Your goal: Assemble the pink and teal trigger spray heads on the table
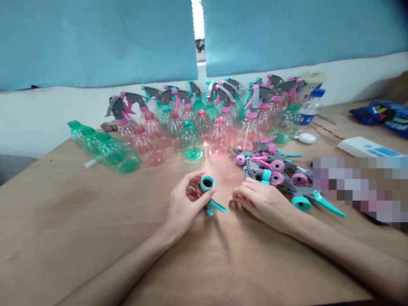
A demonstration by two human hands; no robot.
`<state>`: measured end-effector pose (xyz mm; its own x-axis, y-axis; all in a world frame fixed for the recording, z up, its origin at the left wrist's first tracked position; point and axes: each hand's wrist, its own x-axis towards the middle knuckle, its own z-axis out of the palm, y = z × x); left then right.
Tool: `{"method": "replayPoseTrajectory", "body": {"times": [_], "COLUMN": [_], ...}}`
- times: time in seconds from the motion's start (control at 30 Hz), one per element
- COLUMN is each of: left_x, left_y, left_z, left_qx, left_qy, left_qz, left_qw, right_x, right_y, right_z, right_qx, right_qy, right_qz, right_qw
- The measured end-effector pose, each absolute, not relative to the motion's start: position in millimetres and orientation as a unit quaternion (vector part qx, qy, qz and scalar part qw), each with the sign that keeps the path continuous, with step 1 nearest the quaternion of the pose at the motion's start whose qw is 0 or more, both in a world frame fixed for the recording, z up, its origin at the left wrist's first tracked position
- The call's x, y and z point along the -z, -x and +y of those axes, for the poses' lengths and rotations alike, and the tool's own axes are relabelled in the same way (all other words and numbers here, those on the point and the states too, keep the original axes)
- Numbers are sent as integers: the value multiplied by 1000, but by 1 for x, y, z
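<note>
Head view: the left hand (186,203) pinches a grey-and-teal spray head (208,184) between thumb and fingers above the wooden table (127,246), its round collar opening facing up and its teal lever pointing toward the right hand (261,203). That hand has its thumb and fingertips drawn close together; whether they pinch anything small cannot be told. Just beyond it lies a pile of loose spray heads (276,166) with pink and teal collars. Farther back stand clear pink bottles (219,140) and green bottles (192,142), several topped with sprayers (225,95).
</note>
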<state>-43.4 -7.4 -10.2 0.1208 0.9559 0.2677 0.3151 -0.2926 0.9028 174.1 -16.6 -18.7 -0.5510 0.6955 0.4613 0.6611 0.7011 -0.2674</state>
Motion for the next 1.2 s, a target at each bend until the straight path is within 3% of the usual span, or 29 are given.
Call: {"method": "replayPoseTrajectory", "body": {"times": [0.2,0.4,0.57,0.8,1.03,1.2], "left_x": [11,12,11,10,11,8], "left_y": [46,47,46,46,46,45], "left_z": [-8,-8,-7,-12,-20,-19], "left_qx": [-464,-466,-470,-463,-495,-484], "left_qy": [-692,-694,-694,-719,-772,-771], "left_qz": [472,471,469,454,370,390], "left_qw": [287,282,278,252,153,142], "right_x": [17,22,21,5,-1,-2], "right_y": [-172,-172,-175,-176,-176,-172], "right_z": [-19,-20,-20,-20,-24,-28], "right_qx": [-55,-102,-109,-270,-350,-415], "right_qy": [382,401,376,452,427,410], "right_qz": [-893,-877,-861,-730,-685,-658], "right_qw": [230,246,325,436,475,476]}}
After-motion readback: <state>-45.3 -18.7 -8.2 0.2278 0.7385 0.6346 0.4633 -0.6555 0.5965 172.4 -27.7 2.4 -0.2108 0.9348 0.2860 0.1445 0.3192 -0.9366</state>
